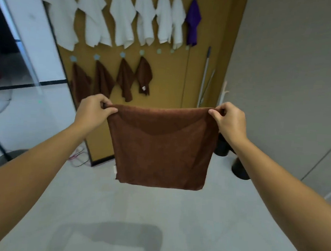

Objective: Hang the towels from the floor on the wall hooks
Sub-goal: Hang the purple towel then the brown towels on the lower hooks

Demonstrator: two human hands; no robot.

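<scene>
A brown towel hangs spread out in front of me, above the grey floor. My left hand pinches its upper left corner and my right hand pinches its upper right corner. Behind it stands a yellow wall panel. Several white towels and one purple towel hang in the top row. Several brown towels hang on the lower row of pale blue hooks. Bare hooks show at the right end of that lower row.
A mop handle leans in the corner right of the panel. Two dark round bases stand on the floor at the right wall. Loose cables lie at the panel's foot. A glass partition and a fan base stand at the left.
</scene>
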